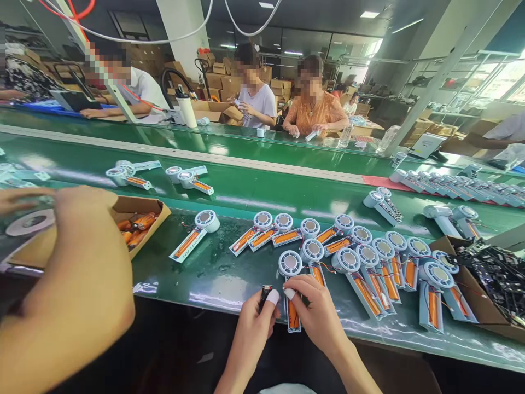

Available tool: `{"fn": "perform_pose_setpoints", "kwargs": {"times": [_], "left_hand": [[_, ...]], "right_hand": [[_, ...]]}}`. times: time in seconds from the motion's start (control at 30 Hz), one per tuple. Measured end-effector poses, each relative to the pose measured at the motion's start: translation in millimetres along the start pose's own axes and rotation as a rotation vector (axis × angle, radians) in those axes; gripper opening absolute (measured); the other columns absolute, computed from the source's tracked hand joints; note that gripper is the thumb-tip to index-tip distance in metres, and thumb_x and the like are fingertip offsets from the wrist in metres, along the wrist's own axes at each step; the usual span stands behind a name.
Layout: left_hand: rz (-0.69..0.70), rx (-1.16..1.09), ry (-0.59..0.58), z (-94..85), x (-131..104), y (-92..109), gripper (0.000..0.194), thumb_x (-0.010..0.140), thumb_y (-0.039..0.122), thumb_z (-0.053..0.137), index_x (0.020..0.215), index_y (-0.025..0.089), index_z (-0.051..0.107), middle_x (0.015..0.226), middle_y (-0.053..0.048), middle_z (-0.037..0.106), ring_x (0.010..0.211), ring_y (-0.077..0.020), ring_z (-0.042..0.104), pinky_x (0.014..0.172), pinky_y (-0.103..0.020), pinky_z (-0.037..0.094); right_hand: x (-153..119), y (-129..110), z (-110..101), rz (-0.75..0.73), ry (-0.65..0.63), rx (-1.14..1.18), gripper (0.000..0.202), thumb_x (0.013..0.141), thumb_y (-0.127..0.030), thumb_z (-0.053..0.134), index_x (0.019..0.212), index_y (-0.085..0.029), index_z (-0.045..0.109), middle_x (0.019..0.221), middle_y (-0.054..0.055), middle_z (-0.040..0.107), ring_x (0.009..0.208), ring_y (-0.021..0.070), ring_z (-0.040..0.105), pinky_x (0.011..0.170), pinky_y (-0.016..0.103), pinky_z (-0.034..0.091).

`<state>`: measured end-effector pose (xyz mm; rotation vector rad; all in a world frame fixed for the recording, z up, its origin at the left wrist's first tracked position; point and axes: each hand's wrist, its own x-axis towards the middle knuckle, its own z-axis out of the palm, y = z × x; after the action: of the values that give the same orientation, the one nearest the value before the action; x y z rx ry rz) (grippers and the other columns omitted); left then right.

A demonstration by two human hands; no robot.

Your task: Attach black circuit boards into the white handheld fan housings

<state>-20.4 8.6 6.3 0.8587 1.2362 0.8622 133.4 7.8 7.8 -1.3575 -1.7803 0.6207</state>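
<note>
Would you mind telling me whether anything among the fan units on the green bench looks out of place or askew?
One fan unit lies alone, apart from the packed cluster of fan units. Otherwise nothing looks spilled or damaged. The left hand pinches a small black part; the right hand presses an open fan handle.

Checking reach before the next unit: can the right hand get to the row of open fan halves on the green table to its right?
Probably yes. The right hand rests on one fan half; the row of fan halves lies just beside it on the green table, nothing between.
</note>
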Motion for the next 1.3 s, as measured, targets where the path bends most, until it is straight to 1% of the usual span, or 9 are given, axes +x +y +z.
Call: {"fn": "perform_pose_setpoints", "kwargs": {"times": [0.2, 0.37, 0.47, 0.57, 0.73, 0.83, 0.97, 1.17, 1.3], "left_hand": [[-0.046, -0.032, -0.068, 5.6, 11, 0, 0.057, 0.070, 0.074, 0.068, 0.067, 0.018, 0.057, 0.047, 0.010, 0.035, 0.043, -0.0053, 0.024, 0.041, -0.019, 0.018], [-0.002, 0.026, -0.026, 0.7, 11, 1, 0.053, 0.072, 0.069, 0.070, 0.070, 0.018, 0.058, 0.049, 0.011, 0.032, 0.045, -0.0061, 0.025, 0.043, -0.019, 0.019], [0.035, 0.086, -0.001, -4.4, 8, 3, 0.047, 0.074, 0.064, 0.072, 0.071, 0.018, 0.059, 0.052, 0.010, 0.031, 0.047, -0.0070, 0.025, 0.044, -0.020, 0.018], [0.078, 0.168, 0.021, -7.8, 8, 4, 0.047, 0.078, 0.063, 0.068, 0.064, 0.020, 0.052, 0.052, 0.009, 0.033, 0.047, -0.0081, 0.026, 0.044, -0.021, 0.019], [0.103, 0.227, 0.060, -6.6, 7, 5, 0.046, 0.082, 0.060, 0.062, 0.059, 0.022, 0.048, 0.046, 0.007, 0.038, 0.045, -0.0099, 0.031, 0.046, -0.022, 0.023], [0.139, 0.262, 0.097, -3.7, 6, 8, 0.041, 0.082, 0.056, 0.060, 0.062, 0.021, 0.054, 0.047, 0.005, 0.044, 0.048, -0.0129, 0.038, 0.048, -0.024, 0.029], [0.203, 0.284, 0.118, -2.8, 5, 10, 0.034, 0.081, 0.052, 0.062, 0.069, 0.020, 0.061, 0.066, -0.001, 0.059, 0.066, -0.0184, 0.051, 0.060, -0.026, 0.039], [0.187, 0.295, 0.058, -6.6, 4, 0, 0.037, 0.087, 0.054, 0.056, 0.072, 0.021, 0.061, 0.052, 0.007, 0.042, 0.047, -0.0130, 0.039, 0.050, -0.024, 0.033], [0.189, 0.340, 0.021, -6.6, 0, -2, 0.037, 0.092, 0.049, 0.047, 0.070, 0.022, 0.058, 0.051, 0.006, 0.044, 0.047, -0.0143, 0.043, 0.050, -0.025, 0.034]], "right_hand": [[-1, 0, -3, 0.044, -0.084, 0.113, 0.020, 0.095, -0.015, 0.057, 0.093, -0.023, 0.076, 0.106, 0.007, 0.075, 0.097, 0.0228, 0.067, 0.088, 0.037, 0.055], [0, -2, -7, 0.094, -0.119, 0.103, 0.020, 0.096, -0.018, 0.059, 0.109, -0.022, 0.074, 0.113, 0.008, 0.074, 0.104, 0.0235, 0.065, 0.092, 0.039, 0.054], [2, -4, -8, 0.043, -0.175, 0.046, 0.023, 0.096, -0.015, 0.059, 0.113, -0.023, 0.073, 0.110, 0.007, 0.073, 0.100, 0.0232, 0.064, 0.088, 0.038, 0.054], [4, -2, -7, -0.050, -0.207, -0.040, 0.026, 0.099, -0.013, 0.054, 0.115, -0.023, 0.071, 0.105, 0.007, 0.071, 0.094, 0.0230, 0.061, 0.084, 0.038, 0.054], [3, 1, -4, -0.144, -0.237, -0.133, 0.029, 0.098, -0.010, 0.053, 0.121, -0.023, 0.067, 0.106, 0.008, 0.066, 0.094, 0.0234, 0.059, 0.082, 0.038, 0.055], [1, 4, -1, -0.161, -0.209, -0.153, 0.030, 0.100, -0.011, 0.048, 0.120, -0.023, 0.066, 0.104, 0.008, 0.066, 0.092, 0.0231, 0.059, 0.080, 0.038, 0.056], [-3, 6, 6, -0.153, -0.131, -0.148, 0.030, 0.101, -0.011, 0.043, 0.114, -0.023, 0.067, 0.100, 0.008, 0.066, 0.089, 0.0221, 0.060, 0.078, 0.036, 0.055], [-3, 4, 10, -0.143, -0.061, -0.212, 0.018, 0.100, -0.013, 0.050, 0.099, -0.022, 0.066, 0.095, 0.006, 0.066, 0.085, 0.0212, 0.059, 0.074, 0.034, 0.052], [1, 0, 9, -0.180, -0.043, -0.277, 0.018, 0.100, -0.013, 0.049, 0.098, -0.021, 0.066, 0.094, 0.006, 0.067, 0.083, 0.0207, 0.059, 0.074, 0.033, 0.050]]}}
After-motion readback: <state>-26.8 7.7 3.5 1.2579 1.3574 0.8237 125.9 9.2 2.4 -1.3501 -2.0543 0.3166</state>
